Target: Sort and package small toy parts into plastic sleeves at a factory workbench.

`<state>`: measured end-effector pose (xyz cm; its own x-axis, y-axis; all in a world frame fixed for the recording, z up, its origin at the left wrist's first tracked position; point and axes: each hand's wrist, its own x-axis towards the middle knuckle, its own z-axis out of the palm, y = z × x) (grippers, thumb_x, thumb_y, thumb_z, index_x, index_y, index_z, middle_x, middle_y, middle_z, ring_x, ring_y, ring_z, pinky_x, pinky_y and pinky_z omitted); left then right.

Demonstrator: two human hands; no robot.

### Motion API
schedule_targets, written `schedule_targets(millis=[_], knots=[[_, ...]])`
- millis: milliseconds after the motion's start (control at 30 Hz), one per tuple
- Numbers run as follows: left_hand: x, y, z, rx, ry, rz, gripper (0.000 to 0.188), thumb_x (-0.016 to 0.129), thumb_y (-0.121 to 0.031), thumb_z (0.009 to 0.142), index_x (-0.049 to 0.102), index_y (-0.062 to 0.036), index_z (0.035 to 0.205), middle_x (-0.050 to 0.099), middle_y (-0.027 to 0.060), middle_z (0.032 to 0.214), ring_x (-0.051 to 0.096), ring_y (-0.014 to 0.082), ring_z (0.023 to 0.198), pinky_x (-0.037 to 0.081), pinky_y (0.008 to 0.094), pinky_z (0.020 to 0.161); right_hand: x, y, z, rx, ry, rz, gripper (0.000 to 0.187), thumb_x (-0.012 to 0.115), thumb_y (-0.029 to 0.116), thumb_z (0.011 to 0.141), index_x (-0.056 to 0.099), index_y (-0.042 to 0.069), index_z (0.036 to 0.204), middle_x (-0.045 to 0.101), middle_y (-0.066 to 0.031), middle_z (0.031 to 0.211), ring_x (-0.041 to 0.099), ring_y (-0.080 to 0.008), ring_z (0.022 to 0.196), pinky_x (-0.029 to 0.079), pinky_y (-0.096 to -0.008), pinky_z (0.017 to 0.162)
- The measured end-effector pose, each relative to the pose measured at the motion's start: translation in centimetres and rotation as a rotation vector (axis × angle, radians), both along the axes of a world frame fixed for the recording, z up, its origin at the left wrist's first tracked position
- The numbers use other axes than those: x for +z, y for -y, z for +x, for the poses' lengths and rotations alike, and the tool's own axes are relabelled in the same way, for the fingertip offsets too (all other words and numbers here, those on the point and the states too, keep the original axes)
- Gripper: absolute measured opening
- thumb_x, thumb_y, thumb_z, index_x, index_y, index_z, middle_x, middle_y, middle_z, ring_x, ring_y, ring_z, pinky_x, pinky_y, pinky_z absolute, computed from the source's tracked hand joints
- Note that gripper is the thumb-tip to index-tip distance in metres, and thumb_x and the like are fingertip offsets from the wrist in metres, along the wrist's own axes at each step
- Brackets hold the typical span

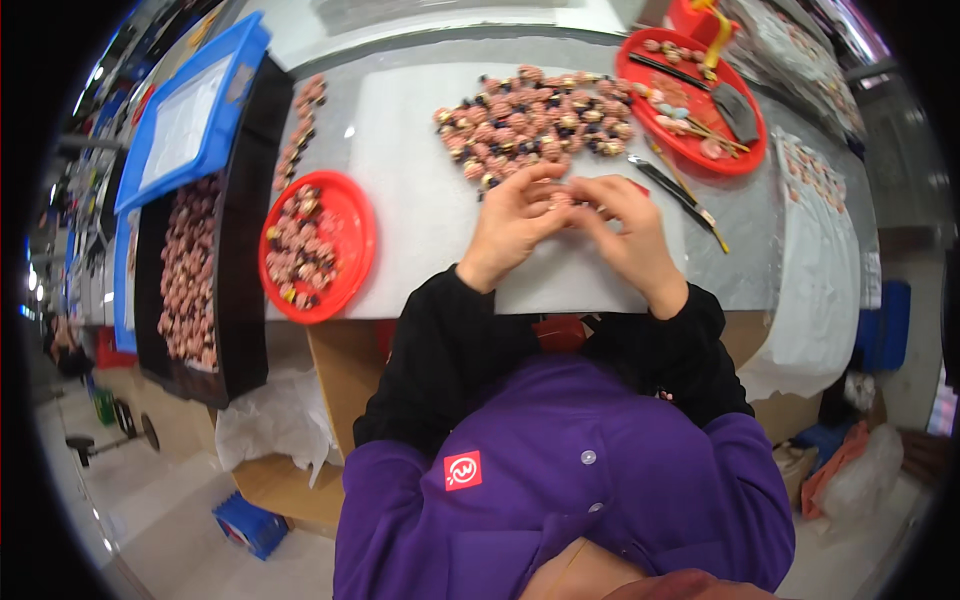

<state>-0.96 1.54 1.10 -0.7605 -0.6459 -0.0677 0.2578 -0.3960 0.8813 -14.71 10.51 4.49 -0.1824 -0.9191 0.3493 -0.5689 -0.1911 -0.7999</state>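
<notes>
My left hand (512, 222) and my right hand (628, 232) meet over the white work surface (420, 180), fingertips pinched together on one small pink piece (563, 198). Just beyond my fingers lies a heap of several small pink and dark pieces (535, 120). The pinched piece is mostly hidden by my fingers. Black sleeves cover both forearms.
A red plate of pink pieces (318, 245) sits to the left, beside a black tray (205, 260) holding many more. A blue tray (195, 110) lies at the far left. At the upper right is a red plate with tools (690, 100), and thin tools (675, 190) lie near my right hand.
</notes>
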Motion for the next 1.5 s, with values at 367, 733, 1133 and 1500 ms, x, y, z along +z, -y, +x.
schedule_targets(millis=[367,733,1133,1500], knots=[[1.2,-0.7,0.2,-0.054,-0.067,-0.059,0.050,0.057,-0.001,0.083,0.037,0.0012,0.128,0.048,0.0177,0.121,0.054,0.0235,0.104,0.047,0.0335,0.086,3.8,-1.4,-5.4,-0.052,-0.600,-0.188,0.035,0.066,0.005,0.067,0.056,0.006,0.100,0.053,-0.0113,0.093,0.056,-0.0273,0.083,0.047,-0.0354,0.070],[1.3,-0.3,-0.5,0.013,-0.024,-0.130,0.036,0.059,-0.006,0.082,0.048,0.0005,0.116,0.055,0.0136,0.107,0.058,0.0176,0.086,0.047,0.0294,0.075,3.2,-13.4,-34.3,-0.588,-0.882,0.465,0.043,0.068,-0.002,0.063,0.058,0.003,0.105,0.051,-0.0128,0.103,0.052,-0.0314,0.095,0.043,-0.0357,0.081],[0.9,-0.3,0.1,0.123,-0.060,-0.137,0.032,0.059,-0.006,0.082,0.050,0.0015,0.112,0.057,0.0121,0.101,0.059,0.0167,0.082,0.048,0.0279,0.071,-1.0,-13.4,-35.6,-0.613,-0.936,0.274,0.013,0.063,0.003,0.072,0.064,0.001,0.085,0.062,-0.0160,0.084,0.060,-0.0267,0.074,0.047,-0.0330,0.068],[0.4,-0.3,-0.3,0.840,0.342,-0.895,0.008,0.066,-0.008,0.074,0.061,-0.0070,0.081,0.053,0.0044,0.081,0.051,0.0154,0.074,0.040,0.0279,0.060,0.6,-10.1,-27.9,-0.783,-1.008,0.388,0.021,0.056,0.011,0.081,0.063,0.004,0.099,0.063,-0.0145,0.096,0.061,-0.0285,0.088,0.046,-0.0333,0.076]])
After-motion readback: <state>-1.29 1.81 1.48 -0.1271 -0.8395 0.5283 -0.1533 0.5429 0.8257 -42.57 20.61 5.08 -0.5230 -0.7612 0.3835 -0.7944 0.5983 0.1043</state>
